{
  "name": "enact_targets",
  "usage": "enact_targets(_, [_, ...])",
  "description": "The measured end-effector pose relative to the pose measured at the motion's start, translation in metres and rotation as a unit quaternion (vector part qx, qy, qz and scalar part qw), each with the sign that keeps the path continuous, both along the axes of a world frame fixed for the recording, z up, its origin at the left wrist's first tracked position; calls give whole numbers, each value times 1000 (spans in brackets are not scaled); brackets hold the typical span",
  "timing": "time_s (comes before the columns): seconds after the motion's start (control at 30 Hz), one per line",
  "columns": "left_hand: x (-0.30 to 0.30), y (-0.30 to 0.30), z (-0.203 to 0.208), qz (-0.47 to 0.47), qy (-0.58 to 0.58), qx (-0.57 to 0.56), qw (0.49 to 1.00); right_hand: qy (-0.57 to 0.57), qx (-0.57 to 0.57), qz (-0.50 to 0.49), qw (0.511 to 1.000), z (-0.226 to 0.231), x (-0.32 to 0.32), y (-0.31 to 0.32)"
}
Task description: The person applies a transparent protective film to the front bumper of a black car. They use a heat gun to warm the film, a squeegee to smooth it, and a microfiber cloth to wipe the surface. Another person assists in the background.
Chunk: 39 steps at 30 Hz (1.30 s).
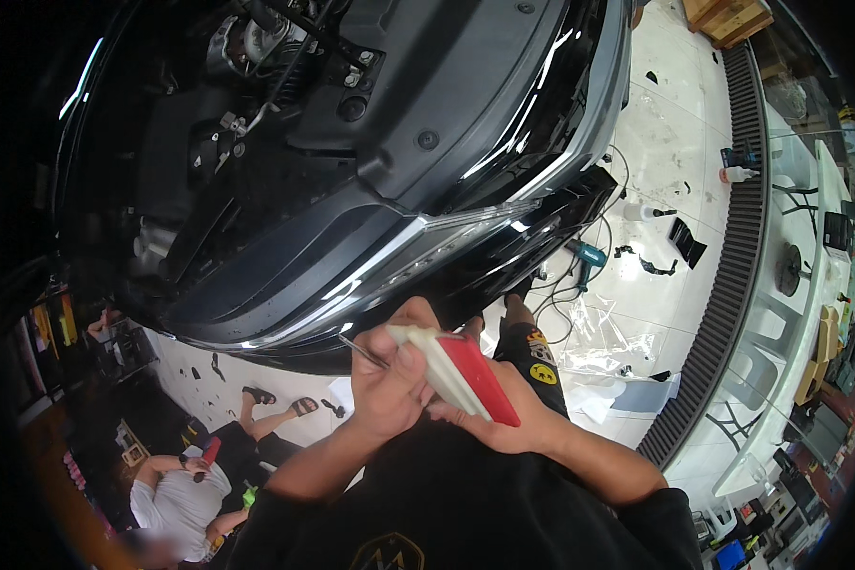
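Note:
In front of my chest, both my hands hold a wedge-shaped squeegee (448,375) with a pale white body and a red side. My right hand (511,410) is closed around its lower end. My left hand (389,385) is closed at the upper end, fingers pressed against the white part. A slim metal strip, perhaps a knife blade (359,348), also sticks out from my left fingers; the rest of it is hidden in the hand. Just beyond my hands is the headlight (427,252) of a black car (304,233) with its engine bay uncovered.
At right, a teal heat gun (587,256) with its cable, clear film (594,332) and black scraps lie on the tiled floor (674,152). A drain grate (731,285) runs beside a white table (817,332). Another person (180,499) in a white shirt sits at lower left.

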<state>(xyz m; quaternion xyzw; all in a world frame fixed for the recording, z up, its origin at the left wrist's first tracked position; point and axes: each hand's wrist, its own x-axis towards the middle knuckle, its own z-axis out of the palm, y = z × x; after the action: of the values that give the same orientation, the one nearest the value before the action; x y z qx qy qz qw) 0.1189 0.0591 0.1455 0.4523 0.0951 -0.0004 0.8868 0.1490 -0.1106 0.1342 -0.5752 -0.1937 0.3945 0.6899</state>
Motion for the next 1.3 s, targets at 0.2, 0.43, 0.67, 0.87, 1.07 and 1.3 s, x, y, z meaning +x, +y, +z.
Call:
enact_targets(0.2, [-1,-3,-2,29,2,91,995,-47,-3,-7,999,-10,4,4])
enact_targets(0.43, [4,-4,7,24,17,222,974,-14,6,30,999,-11,8,2])
enact_targets(0.67, [11,7,20,34,69,225,971,-16,59,-36,997,-9,19,-14])
enact_targets(0.87, [17,14,13,-21,37,412,910,-142,-25,-151,978,-18,46,-15])
enact_targets(1.07, [19,85,11,88,-50,303,948,-664,-251,-174,682,-43,120,-26])
enact_targets(1.3, [8,125,-7,114,-121,232,958,-734,-217,-149,627,-55,146,-10])
